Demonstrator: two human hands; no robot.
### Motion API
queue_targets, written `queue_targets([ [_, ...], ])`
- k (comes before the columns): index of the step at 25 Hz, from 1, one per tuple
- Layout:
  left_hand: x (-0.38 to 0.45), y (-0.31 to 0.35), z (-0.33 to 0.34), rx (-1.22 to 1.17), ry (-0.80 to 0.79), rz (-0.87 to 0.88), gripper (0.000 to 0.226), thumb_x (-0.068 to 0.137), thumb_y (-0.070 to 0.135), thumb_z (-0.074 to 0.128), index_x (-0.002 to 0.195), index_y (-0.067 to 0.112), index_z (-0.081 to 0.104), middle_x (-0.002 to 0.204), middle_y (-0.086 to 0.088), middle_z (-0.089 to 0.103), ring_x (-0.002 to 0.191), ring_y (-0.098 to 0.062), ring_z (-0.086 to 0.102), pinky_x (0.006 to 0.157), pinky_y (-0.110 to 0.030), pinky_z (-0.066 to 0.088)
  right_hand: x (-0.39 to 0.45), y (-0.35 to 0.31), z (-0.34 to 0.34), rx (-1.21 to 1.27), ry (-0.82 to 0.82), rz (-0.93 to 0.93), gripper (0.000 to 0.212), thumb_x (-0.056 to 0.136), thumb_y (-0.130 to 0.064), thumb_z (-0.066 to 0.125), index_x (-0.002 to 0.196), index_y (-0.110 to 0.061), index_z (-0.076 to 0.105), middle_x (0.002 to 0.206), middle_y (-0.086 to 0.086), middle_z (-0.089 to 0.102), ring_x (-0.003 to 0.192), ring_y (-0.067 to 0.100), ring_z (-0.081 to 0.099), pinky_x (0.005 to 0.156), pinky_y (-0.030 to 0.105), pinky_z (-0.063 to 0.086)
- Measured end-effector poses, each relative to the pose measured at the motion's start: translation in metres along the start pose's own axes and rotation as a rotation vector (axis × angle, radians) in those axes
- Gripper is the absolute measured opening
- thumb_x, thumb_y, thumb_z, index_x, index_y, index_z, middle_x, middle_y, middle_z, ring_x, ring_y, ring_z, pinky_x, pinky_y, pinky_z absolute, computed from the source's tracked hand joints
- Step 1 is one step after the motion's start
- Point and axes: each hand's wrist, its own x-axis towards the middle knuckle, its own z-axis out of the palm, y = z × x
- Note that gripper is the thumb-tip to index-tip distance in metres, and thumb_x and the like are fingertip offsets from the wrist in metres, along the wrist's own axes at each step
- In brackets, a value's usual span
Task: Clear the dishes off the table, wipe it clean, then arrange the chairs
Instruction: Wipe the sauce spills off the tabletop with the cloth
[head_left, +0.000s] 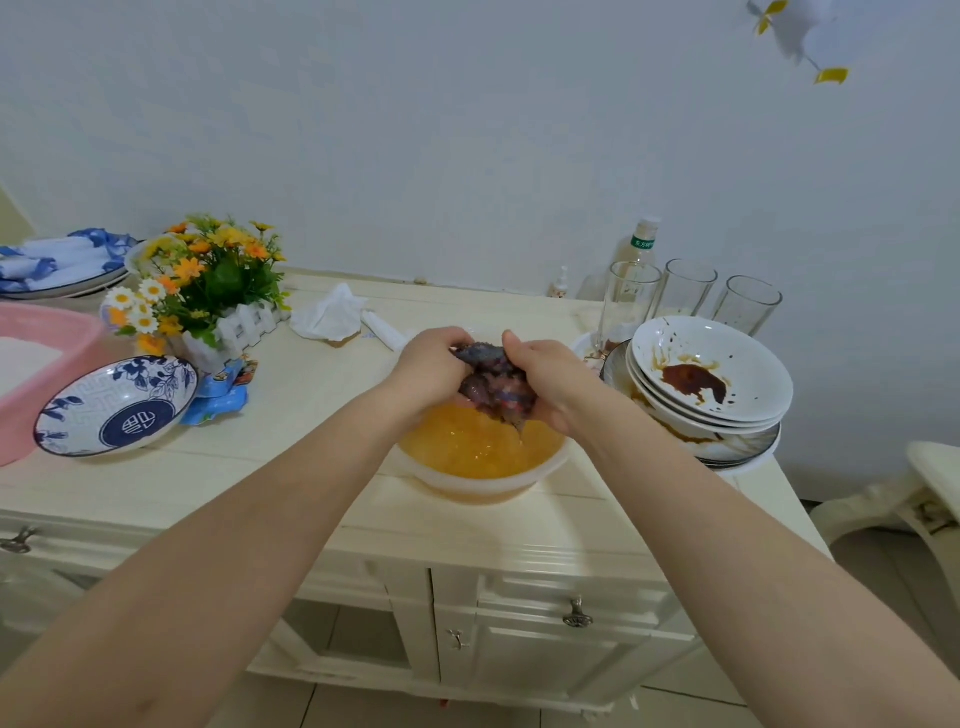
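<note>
We see both hands, left hand (434, 371) and right hand (550, 382), clamped on a dark wet rag (493, 382) over a basin (483, 467) of yellowish water on the bench (322, 415), beside stacked bowls (711, 379) stained with brown sauce.

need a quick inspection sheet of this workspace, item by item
surface: cream wooden sideboard top, bare in patches.
job's things: dark wet cloth held over a translucent plastic basin of yellow water; stack of sauce-stained white bowls; three clear tall glasses; blue-and-white patterned plate.
clutter: crumpled white tissue, artificial flower pot, pink plastic tub, clear bottle.
grippers: left hand and right hand both grip the cloth.
cables: nothing seen.
surroundings: white wall, cream chair at right.
</note>
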Motion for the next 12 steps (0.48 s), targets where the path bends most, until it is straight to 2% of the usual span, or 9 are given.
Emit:
queue_targets([
  [2, -0.004, 0.003, 0.003, -0.283, 0.015, -0.080, 0.032, 0.085, -0.013, 0.039, 0.095, 0.009, 0.059, 0.103, -0.021, 0.060, 0.084, -0.030, 0.067, 0.066, -0.036, 0.061, 0.001, 0.006, 0.003, -0.078, 0.027, 0.032, 0.040, 0.096, -0.044, 0.048, 0.113, -0.009, 0.056, 0.106, 0.019, 0.066, 0.088, 0.032, 0.064, 0.077, 0.053, 0.055],
  [3, -0.004, 0.003, 0.004, -0.413, 0.000, -0.116, 0.034, 0.085, -0.016, 0.037, 0.097, 0.008, 0.057, 0.105, -0.022, 0.059, 0.085, -0.032, 0.067, 0.067, -0.037, 0.061, 0.001, 0.008, 0.005, -0.028, -0.003, 0.061, 0.041, 0.095, -0.047, 0.048, 0.117, -0.014, 0.055, 0.108, 0.015, 0.065, 0.091, 0.030, 0.062, 0.076, 0.055, 0.055],
  [5, -0.004, 0.003, 0.005, -0.620, -0.037, -0.184, 0.033, 0.086, -0.018, 0.034, 0.100, 0.004, 0.054, 0.102, -0.024, 0.058, 0.082, -0.033, 0.067, 0.070, -0.039, 0.061, -0.001, 0.007, 0.009, 0.227, -0.123, 0.133, 0.041, 0.096, -0.047, 0.046, 0.116, -0.014, 0.057, 0.105, 0.014, 0.067, 0.093, 0.031, 0.064, 0.077, 0.054, 0.056],
  [6, -0.003, 0.002, 0.005, -0.614, -0.032, -0.194, 0.033, 0.085, -0.017, 0.034, 0.101, 0.004, 0.054, 0.101, -0.023, 0.059, 0.082, -0.032, 0.066, 0.072, -0.039, 0.060, -0.002, 0.007, 0.010, 0.321, -0.162, 0.142, 0.039, 0.097, -0.043, 0.045, 0.113, -0.010, 0.058, 0.100, 0.016, 0.068, 0.090, 0.032, 0.066, 0.077, 0.052, 0.057],
  [8, -0.002, -0.001, 0.001, -0.270, 0.030, -0.096, 0.035, 0.082, -0.010, 0.041, 0.104, 0.012, 0.058, 0.105, -0.017, 0.062, 0.088, -0.028, 0.064, 0.078, -0.037, 0.058, -0.002, 0.011, 0.011, 0.358, -0.168, 0.127, 0.036, 0.100, -0.034, 0.044, 0.111, -0.003, 0.058, 0.095, 0.019, 0.068, 0.083, 0.031, 0.068, 0.075, 0.042, 0.059],
  [10, -0.004, -0.006, -0.005, 0.026, 0.055, 0.119, 0.046, 0.077, -0.003, 0.053, 0.115, 0.023, 0.059, 0.120, -0.005, 0.057, 0.105, -0.020, 0.057, 0.089, -0.034, 0.051, 0.000, 0.013, 0.011, 0.368, -0.105, 0.158, 0.033, 0.101, -0.028, 0.043, 0.114, 0.000, 0.054, 0.092, 0.019, 0.065, 0.073, 0.026, 0.066, 0.058, 0.030, 0.060],
  [12, -0.011, -0.011, -0.012, 0.141, -0.093, 0.361, 0.065, 0.073, 0.001, 0.057, 0.132, 0.028, 0.051, 0.138, 0.003, 0.045, 0.124, -0.015, 0.043, 0.103, -0.032, 0.040, 0.007, 0.012, 0.009, 0.418, -0.047, 0.278, 0.028, 0.102, -0.026, 0.040, 0.106, -0.002, 0.054, 0.079, 0.013, 0.061, 0.054, 0.018, 0.058, 0.037, 0.018, 0.046],
])
